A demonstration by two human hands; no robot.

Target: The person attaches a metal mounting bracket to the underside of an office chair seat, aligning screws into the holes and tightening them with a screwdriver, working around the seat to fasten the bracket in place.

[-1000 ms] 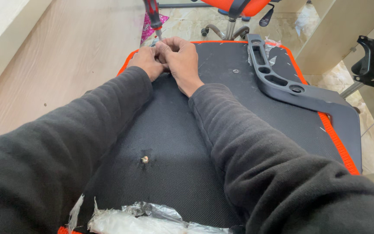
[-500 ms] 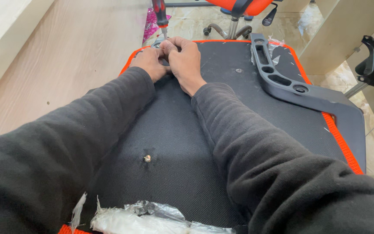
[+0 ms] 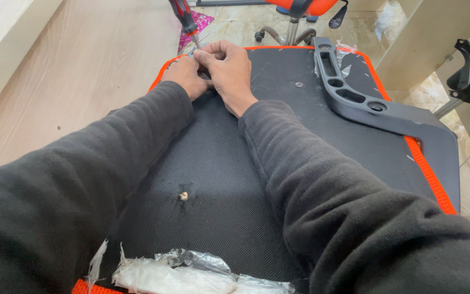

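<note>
hands (image 3: pixel 213 68) pinched together, black seat base (image 3: pixel 235 179)

My left hand (image 3: pixel 187 76) and right hand (image 3: pixel 228 68) pinch together at the seat's (image 3: pixel 235 179) far edge, beside a screwdriver (image 3: pixel 183 15); an armrest (image 3: pixel 354 100) lies right.

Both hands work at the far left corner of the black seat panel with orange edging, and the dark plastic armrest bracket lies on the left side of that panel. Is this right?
Not quite. The head view shows the dark plastic armrest bracket on the right side of the black seat panel with orange edging, not the left. Both the left hand and the right hand do work at its far left corner.
</note>
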